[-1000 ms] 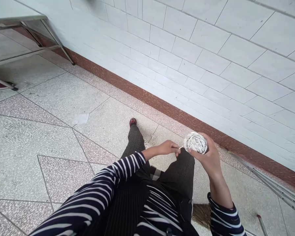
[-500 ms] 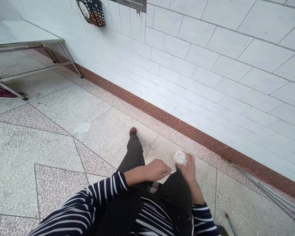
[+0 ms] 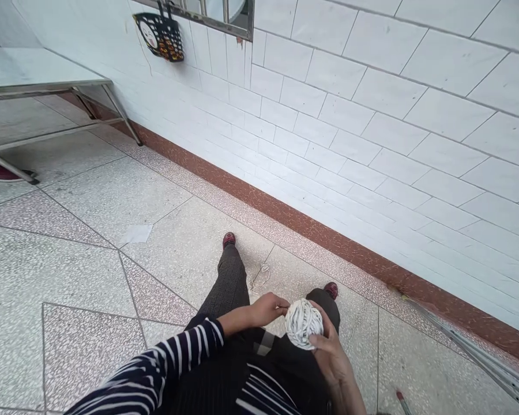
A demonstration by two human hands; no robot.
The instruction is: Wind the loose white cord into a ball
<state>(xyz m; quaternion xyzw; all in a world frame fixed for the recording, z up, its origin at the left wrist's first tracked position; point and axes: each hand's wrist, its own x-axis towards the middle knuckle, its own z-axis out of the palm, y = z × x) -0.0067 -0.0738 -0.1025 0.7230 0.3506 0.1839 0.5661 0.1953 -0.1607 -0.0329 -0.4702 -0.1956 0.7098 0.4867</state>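
A round ball of white cord (image 3: 301,323) sits in my right hand (image 3: 332,349), whose fingers and thumb wrap its right side. The wound strands cross over one another on its face. My left hand (image 3: 266,310) is closed in a pinch against the ball's left edge, on the cord there; the strand between the fingertips is mostly hidden. Loose loops of the same pale cord (image 3: 263,275) lie on the floor between my feet. Both hands are above my lap.
A metal-framed bench (image 3: 112,95) stands at the far left, with a person's dark red shoe (image 3: 0,172) beside its leg. A patterned black basket (image 3: 162,37) hangs on the tiled wall. Metal poles (image 3: 462,334) lie along the skirting at right. White paper (image 3: 137,233) is on the floor.
My right hand has brought the ball left and down toward me and turned it, so its wound face shows. My left hand has shifted slightly left and now meets the ball.
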